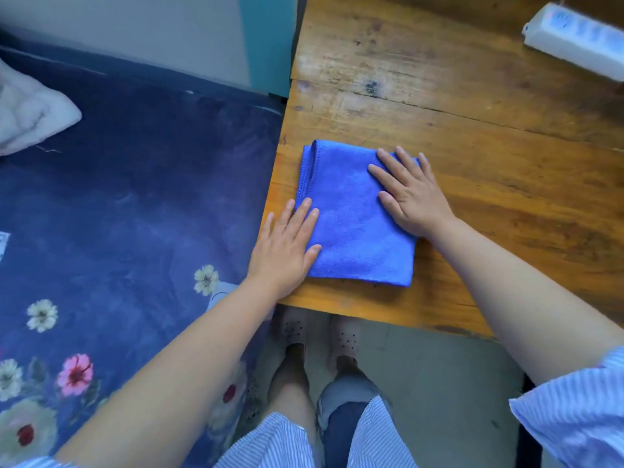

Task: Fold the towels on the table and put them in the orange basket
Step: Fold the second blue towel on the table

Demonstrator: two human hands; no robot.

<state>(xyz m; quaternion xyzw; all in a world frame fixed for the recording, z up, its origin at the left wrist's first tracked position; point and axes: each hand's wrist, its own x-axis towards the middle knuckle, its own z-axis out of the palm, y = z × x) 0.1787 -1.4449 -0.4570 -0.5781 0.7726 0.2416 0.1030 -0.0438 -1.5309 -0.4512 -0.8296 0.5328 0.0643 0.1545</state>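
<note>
Both hands lay flat, fingers spread: left hand [287,244], right hand [410,194]. They pressed the folded towel [351,221], long axis running away across the table [489,146].

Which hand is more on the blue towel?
The right hand. It lies flat, almost wholly on the blue towel; the left hand covers only the towel's left edge, the rest on the wooden table.

No text, label, brand, number or sign can be read anywhere in the view. The white power strip [577,38] at the far right corner of the wooden table [472,136] carries faint bluish marks, but they are too blurred to make out. A pale patch at the left edge of the flowered bedspread [135,197] is also unreadable.
</note>
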